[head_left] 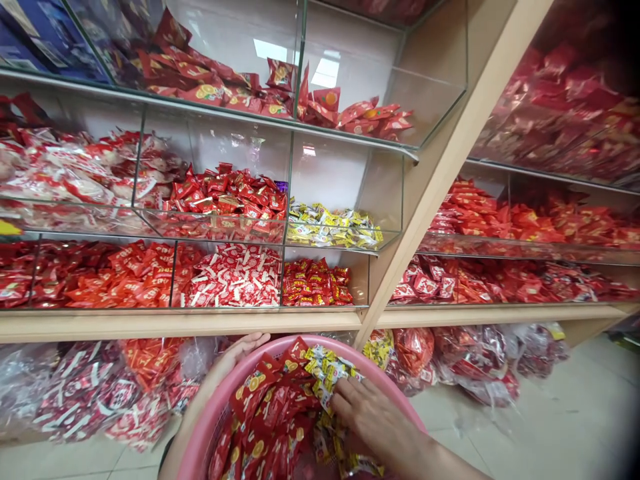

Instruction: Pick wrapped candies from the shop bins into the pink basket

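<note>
A pink basket (200, 413) is held against the wooden shelf edge. Inside it, red packets with orange-slice prints (255, 387) fill the left and middle, and small yellow-and-white wrapped candies (325, 367) lie at the upper right. My left hand (245, 350) rests at the basket's far left rim with its fingers stretched along it, the forearm round the outside. Over the yellow-and-white candies, my right hand (357, 407) reaches into the basket with curled fingers closed on some of them.
Glass-fronted shelf compartments hold red packets (230, 193), yellow-and-white candies (335, 227) and red-and-white sticks (235, 277). A slanting wooden upright (440, 173) divides the shelves. Below the wooden ledge (150, 325), clear bags of candy (475, 360) sit on the tiled floor.
</note>
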Motion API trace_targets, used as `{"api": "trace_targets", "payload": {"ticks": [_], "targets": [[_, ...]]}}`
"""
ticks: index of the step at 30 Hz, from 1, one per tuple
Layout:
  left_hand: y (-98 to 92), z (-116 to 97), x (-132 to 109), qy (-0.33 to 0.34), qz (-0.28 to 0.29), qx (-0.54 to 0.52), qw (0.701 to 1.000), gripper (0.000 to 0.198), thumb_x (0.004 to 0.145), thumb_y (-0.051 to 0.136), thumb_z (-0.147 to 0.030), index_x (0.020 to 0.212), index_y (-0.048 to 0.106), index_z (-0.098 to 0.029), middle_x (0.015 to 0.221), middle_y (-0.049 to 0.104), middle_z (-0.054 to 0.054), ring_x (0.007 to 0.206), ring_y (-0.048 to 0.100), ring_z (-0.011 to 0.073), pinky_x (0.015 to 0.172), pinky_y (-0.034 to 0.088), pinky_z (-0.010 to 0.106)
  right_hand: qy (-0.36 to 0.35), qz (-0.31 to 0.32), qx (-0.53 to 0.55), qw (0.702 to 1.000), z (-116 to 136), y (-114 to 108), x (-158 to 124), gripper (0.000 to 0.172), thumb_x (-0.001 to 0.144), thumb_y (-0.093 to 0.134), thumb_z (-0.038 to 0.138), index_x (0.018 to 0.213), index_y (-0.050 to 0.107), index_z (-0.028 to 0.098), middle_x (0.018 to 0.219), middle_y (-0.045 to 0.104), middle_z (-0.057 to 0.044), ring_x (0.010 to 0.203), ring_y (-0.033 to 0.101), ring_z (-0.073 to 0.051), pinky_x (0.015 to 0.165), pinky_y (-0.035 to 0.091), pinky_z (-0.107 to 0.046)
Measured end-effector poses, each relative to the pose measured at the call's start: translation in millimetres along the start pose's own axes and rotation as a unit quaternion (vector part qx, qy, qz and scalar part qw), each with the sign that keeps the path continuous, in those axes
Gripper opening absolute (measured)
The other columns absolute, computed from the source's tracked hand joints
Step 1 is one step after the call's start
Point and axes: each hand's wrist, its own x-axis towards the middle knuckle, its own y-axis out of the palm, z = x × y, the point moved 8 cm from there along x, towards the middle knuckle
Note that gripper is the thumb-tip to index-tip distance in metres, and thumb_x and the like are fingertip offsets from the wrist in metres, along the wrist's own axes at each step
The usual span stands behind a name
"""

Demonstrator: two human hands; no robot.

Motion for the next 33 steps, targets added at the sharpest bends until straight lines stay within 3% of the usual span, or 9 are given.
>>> {"api": "trace_targets", "payload": {"ticks": [5, 7, 9, 12, 15, 17, 24, 28, 33], "targets": [[-0.9, 0.3, -0.6, 0.01, 0.003, -0.003, 1.0, 0.022, 0.067, 0.057, -0.016, 0.087, 0.063, -0.022, 0.108, 0.064, 0.006, 0.118, 0.044, 0.0244, 0.101, 0.032, 0.039, 0.017, 0.029, 0.012, 0.999, -4.9, 3.2, -3.1, 0.045, 0.057, 0.074, 0.031, 0.093, 0.049, 0.02, 0.097, 0.053, -0.005, 0.083, 0.053, -0.021, 0.067, 0.042, -0.032], [-1.5, 1.4, 1.3, 0.01, 0.007, -0.006, 1.0, 0.021, 0.066, 0.059, -0.017, 0.086, 0.063, -0.023, 0.107, 0.065, 0.005, 0.117, 0.044, 0.0251, 0.1, 0.033, 0.041, 0.017, 0.018, 0.065, 0.998, -10.0, -12.8, 0.1, 0.051, 0.055, 0.075, 0.038, 0.096, 0.049, 0.019, 0.098, 0.053, -0.005, 0.085, 0.052, -0.021, 0.07, 0.042, -0.032], [-2.7, 3.3, 4.2, 0.004, 0.01, -0.004, 1.0, 0.021, 0.064, 0.06, -0.016, 0.084, 0.063, -0.023, 0.105, 0.066, 0.005, 0.117, 0.045, 0.0259, 0.1, 0.033, 0.042, 0.009, -0.015, 0.146, 0.989, -19.6, -51.5, 10.6, 0.053, 0.058, 0.069, 0.049, 0.097, 0.049, 0.019, 0.096, 0.053, -0.005, 0.086, 0.051, -0.02, 0.073, 0.041, -0.032], [-3.6, 5.6, 8.8, -0.001, 0.02, -0.011, 1.0, 0.019, 0.064, 0.06, -0.016, 0.081, 0.063, -0.023, 0.103, 0.067, 0.006, 0.116, 0.045, 0.0255, 0.099, 0.035, 0.04, -0.007, -0.113, 0.225, 0.968, -47.4, -142.7, 42.0, 0.022, 0.081, 0.049, 0.035, 0.095, 0.051, 0.018, 0.091, 0.055, -0.004, 0.082, 0.05, -0.014, 0.071, 0.04, -0.027], [-6.3, 7.5, 12.8, 0.001, 0.022, -0.033, 0.999, 0.016, 0.066, 0.059, -0.018, 0.081, 0.063, -0.021, 0.1, 0.068, 0.005, 0.116, 0.046, 0.0243, 0.098, 0.036, 0.038, 0.001, -0.239, 0.202, 0.95, -88.5, -229.0, 85.9, 0.015, 0.084, 0.044, 0.026, 0.088, 0.055, 0.016, 0.082, 0.057, -0.003, 0.074, 0.05, -0.012, 0.069, 0.038, -0.026], [-8.4, 9.7, 15.6, -0.003, 0.027, -0.043, 0.999, 0.018, 0.065, 0.059, -0.019, 0.083, 0.063, -0.02, 0.099, 0.069, 0.006, 0.115, 0.046, 0.0244, 0.097, 0.037, 0.038, 0.01, -0.265, 0.153, 0.952, -112.8, -256.5, 122.2, 0.012, 0.079, 0.048, 0.018, 0.085, 0.058, 0.015, 0.081, 0.058, -0.002, 0.07, 0.049, -0.011, 0.067, 0.037, -0.024], [-14.5, 9.6, 21.7, 0.023, 0.04, -0.026, 0.999, 0.018, 0.063, 0.062, -0.022, 0.08, 0.065, -0.019, 0.099, 0.068, 0.007, 0.115, 0.046, 0.0259, 0.1, 0.034, 0.038, 0.039, -0.077, 0.047, 0.995, -152.7, -220.5, 230.8, 0.034, 0.062, 0.053, 0.001, 0.089, 0.066, 0.015, 0.088, 0.061, -0.004, 0.077, 0.053, -0.013, 0.066, 0.038, -0.019], [-14.7, 5.1, 20.0, 0.044, 0.037, 0.0, 0.998, 0.02, 0.061, 0.064, -0.028, 0.08, 0.066, -0.021, 0.1, 0.068, 0.007, 0.114, 0.047, 0.0268, 0.1, 0.034, 0.039, 0.044, -0.005, -0.011, 0.999, -153.1, -199.6, 245.6, 0.041, 0.06, 0.058, 0.004, 0.098, 0.063, 0.019, 0.093, 0.059, -0.004, 0.08, 0.054, -0.014, 0.064, 0.038, -0.019], [-17.3, 7.9, 22.2, 0.021, 0.045, 0.007, 0.999, 0.023, 0.056, 0.069, -0.028, 0.078, 0.068, -0.023, 0.099, 0.069, 0.006, 0.113, 0.048, 0.0259, 0.098, 0.035, 0.037, 0.026, -0.032, -0.081, 0.996, -146.9, -202.6, 241.8, 0.035, 0.062, 0.055, 0.007, 0.094, 0.06, 0.019, 0.1, 0.054, -0.007, 0.085, 0.052, -0.017, 0.06, 0.035, -0.021]]}}
